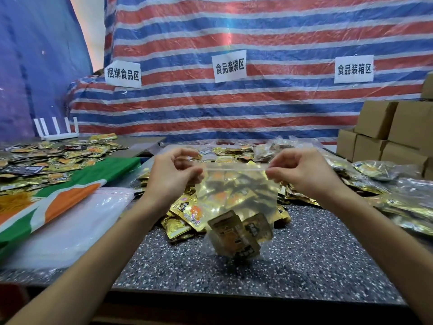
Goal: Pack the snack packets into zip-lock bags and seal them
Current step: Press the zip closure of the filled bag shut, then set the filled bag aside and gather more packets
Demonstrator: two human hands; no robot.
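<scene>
With left hand (172, 175) and right hand (302, 173) pinching the top corners, zip-lock bag (236, 198) hangs above the speckled surface (304, 254); snack packets (236, 233) sag low; risk: uneven press leaves the zip part-open, packets spill.

Signs (229, 65) on the tarp (281, 109) read 捆绑食品区, 食品装袋区, 食品装箱区.

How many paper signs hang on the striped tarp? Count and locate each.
3. One paper sign at the left, one in the middle, one at the right above the cardboard boxes. None appears hidden.
</scene>
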